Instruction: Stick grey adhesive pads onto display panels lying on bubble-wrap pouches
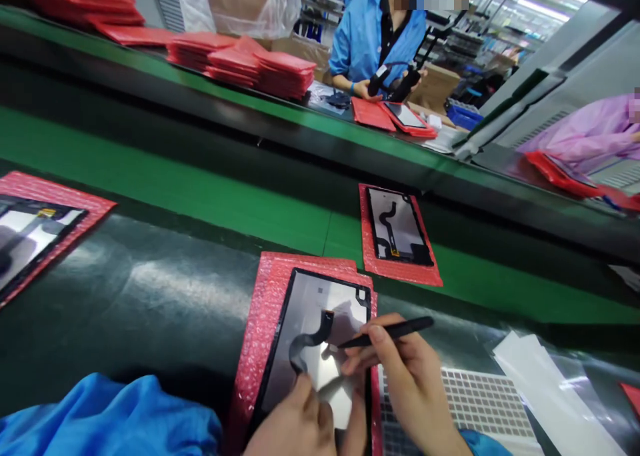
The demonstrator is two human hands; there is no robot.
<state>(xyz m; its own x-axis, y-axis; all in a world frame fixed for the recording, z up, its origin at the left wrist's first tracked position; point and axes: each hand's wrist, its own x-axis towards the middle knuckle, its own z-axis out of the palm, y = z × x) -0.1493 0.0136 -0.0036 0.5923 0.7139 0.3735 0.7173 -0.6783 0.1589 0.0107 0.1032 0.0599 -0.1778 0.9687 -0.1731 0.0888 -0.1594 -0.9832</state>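
Note:
A tablet screen panel, its silvery back facing up, lies on red bubble-wrap pouches in front of me. A dark, curved ribbon cable rises from it. My left hand is closed at the cable's lower part, fingertips pinched around it. In my right hand is a slim black tweezers-like tool, held like a pen, fingers closed. Its tip points at a small pale piece over the panel, beside the cable; whether they touch I cannot tell.
A sheet of small grey squares and white strips lie to the right. Another panel rests on the green belt; a third is at left. Red pouch stacks line the far ledge, where a co-worker stands.

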